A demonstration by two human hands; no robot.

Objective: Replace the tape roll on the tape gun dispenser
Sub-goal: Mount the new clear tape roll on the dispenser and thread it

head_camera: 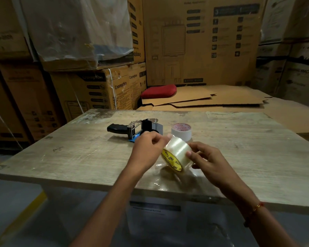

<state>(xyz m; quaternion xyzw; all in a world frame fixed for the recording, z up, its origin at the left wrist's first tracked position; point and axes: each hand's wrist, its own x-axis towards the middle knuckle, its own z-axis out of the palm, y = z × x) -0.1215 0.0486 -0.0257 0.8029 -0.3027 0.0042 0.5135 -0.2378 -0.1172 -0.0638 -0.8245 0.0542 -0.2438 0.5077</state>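
The clear tape roll (177, 156) is held just above the table (61, 157), tilted with its core axis running toward the viewer's left; the right hand (209, 160) grips its near-right side and the left hand (147, 148) pinches at its upper-left edge, probably seeking the tape end. The tape gun (136, 130) lies on its side just beyond the roll to the left, handle pointing left, nearer the left hand.

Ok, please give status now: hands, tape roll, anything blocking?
Left hand pinching at clear tape roll; right hand holding it above table. Tape gun untouched beyond. White roll beside it, not blocking.
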